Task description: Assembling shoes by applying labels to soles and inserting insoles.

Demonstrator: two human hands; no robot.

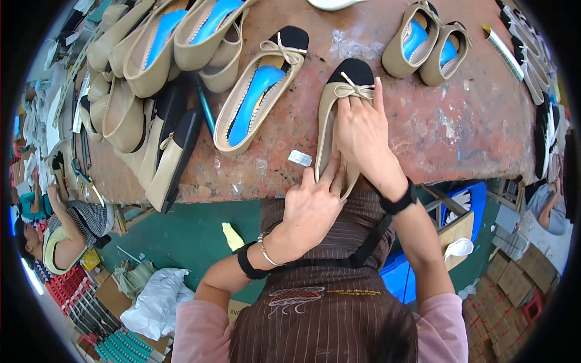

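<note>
Just left of the beige flat shoe [339, 109]: a small silver packet [300, 158], then a matching shoe with blue insole [257, 97]. Far left, a heap of beige shoes [163, 42]; far right, a pair with blue linings [431, 43]. Shoe at the near edge of the reddish worn table [436, 121], black toe pointing away. Right hand [363, 136] spread flat over its opening, pressing inside; left hand [311, 206] gripping the heel, fingers curled.

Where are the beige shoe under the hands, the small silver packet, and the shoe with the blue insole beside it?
beige shoe [354, 72]: head view, black toe cap.
small silver packet [300, 158]: head view, its middle.
shoe with blue insole [254, 100]: head view, the blue insole.
</note>
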